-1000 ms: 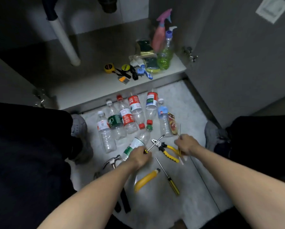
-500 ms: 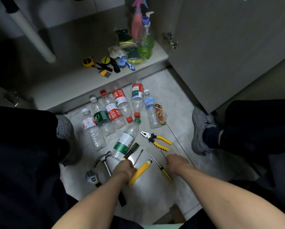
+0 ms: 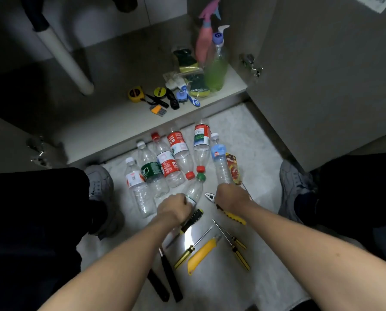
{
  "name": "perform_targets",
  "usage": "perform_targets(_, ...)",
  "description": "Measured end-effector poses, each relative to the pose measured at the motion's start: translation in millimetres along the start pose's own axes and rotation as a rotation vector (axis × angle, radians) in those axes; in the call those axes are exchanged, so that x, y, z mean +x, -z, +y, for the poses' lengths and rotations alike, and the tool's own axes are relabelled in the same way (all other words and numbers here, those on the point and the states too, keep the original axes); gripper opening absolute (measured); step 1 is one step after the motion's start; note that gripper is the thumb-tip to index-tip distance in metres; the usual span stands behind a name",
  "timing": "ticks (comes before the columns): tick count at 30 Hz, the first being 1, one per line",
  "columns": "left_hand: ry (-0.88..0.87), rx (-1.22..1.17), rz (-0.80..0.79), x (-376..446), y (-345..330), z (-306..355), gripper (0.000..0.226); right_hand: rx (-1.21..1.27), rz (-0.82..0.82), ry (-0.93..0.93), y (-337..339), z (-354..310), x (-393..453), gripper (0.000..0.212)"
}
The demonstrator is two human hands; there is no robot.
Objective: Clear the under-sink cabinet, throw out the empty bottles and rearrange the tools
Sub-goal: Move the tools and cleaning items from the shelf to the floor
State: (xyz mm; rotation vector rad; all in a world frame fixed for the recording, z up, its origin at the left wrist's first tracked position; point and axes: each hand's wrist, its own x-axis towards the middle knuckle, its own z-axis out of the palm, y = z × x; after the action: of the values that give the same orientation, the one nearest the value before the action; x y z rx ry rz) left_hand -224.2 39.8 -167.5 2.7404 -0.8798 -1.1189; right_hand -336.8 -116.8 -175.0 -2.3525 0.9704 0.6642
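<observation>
On the floor, left hand (image 3: 175,206) fingers curl round green-cap bottle (image 3: 193,190), right hand (image 3: 231,196) grips blue-label bottle (image 3: 220,164); likely gathering empties for disposal.

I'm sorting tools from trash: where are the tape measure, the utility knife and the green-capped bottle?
tape measure (image 3: 135,94), head view, yellow case.
utility knife (image 3: 201,254), head view, yellow handle.
green-capped bottle (image 3: 196,187), head view, clear shoulder under cap.

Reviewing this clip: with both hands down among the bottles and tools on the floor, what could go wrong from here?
1. The left hand closes on the green-capped bottle; lifting it may roll the bottles lying alongside.
2. The right hand covers the pliers, so the grip is unclear and they might slip.
3. The screwdrivers lie loose beneath both forearms and could get swept aside.
</observation>
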Motion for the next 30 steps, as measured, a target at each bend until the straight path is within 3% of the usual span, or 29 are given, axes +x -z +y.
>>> perform_targets(12, 0.118, -0.107, 0.294, 104.3, 158.2, -47.7, 0.026, 0.021, 0.227, 0.294, 166.2, -119.3, 126.1, 0.022)
perform_targets(18, 0.099, -0.038, 0.484, 160.2, 220.4, -61.8, 0.019, 0.018, 0.409, 0.349, 170.8, -168.7, 173.2, 0.021)
perform_targets(21, 0.087, 0.017, 0.602, 197.8, 240.3, -65.9, 0.04, -0.132, 0.521, 0.414, 155.3, -186.7, 191.6, 0.023)
perform_targets(24, -0.021, 0.05, 0.561, 233.6, 254.8, -67.8, 0.07, -0.227, 0.516, 0.448, 139.7, -197.8, 206.7, 0.032)
perform_targets(27, -0.114, 0.12, 0.464, 256.7, 263.1, -74.6, 0.069, -0.315, 0.502, 0.461, 129.2, -204.3, 215.7, 0.043)
perform_targets(30, -0.168, 0.131, 0.465, 259.6, 264.4, -85.8, 0.063, -0.383, 0.534, 0.458, 128.7, -207.7, 220.1, 0.043)
